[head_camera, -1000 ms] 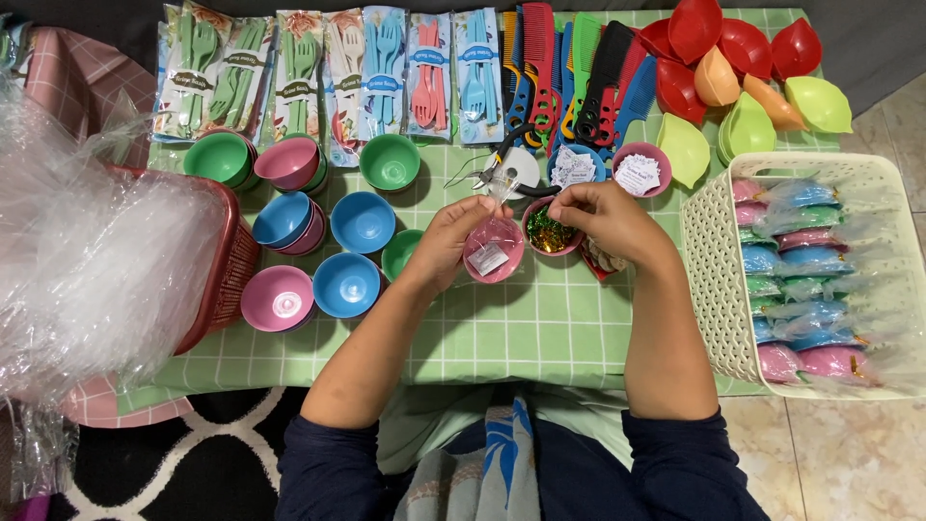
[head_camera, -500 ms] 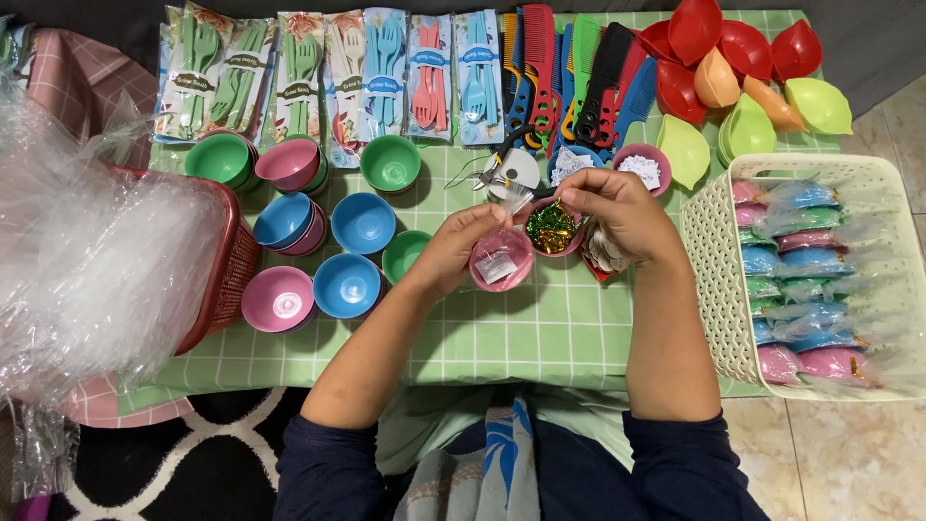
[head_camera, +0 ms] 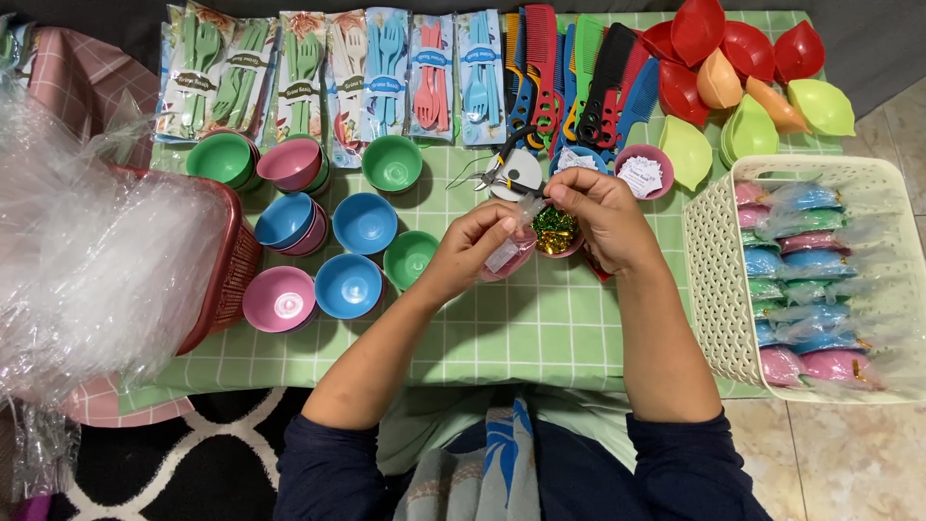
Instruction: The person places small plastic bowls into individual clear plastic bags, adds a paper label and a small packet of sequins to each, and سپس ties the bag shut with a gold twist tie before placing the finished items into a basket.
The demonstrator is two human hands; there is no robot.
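My left hand [head_camera: 470, 243] grips a small pink bowl [head_camera: 514, 260] that sits inside a clear plastic wrap with a white card against it. My right hand [head_camera: 600, 214] pinches the gathered top of that clear wrap [head_camera: 527, 206] just above the bowl. Both hands meet over the green checked tablecloth [head_camera: 540, 328]. Right under my right hand's fingers sits a small bowl of green and gold twist ties [head_camera: 555, 233]. Whether my right fingers also hold a tie is hidden.
A white lattice basket [head_camera: 714, 289] with several wrapped bowls stands at the right. A red basket [head_camera: 231, 280] heaped with clear plastic bags is at the left. Loose bowls [head_camera: 347, 285], cutlery packs [head_camera: 376, 72], combs [head_camera: 579, 68], leaf-shaped dishes [head_camera: 748, 125] and pliers [head_camera: 502, 174] lie beyond.
My right hand has left the bowl of twist ties and moved left to the top of the wrap. My left hand has shifted slightly up with the pink bowl.
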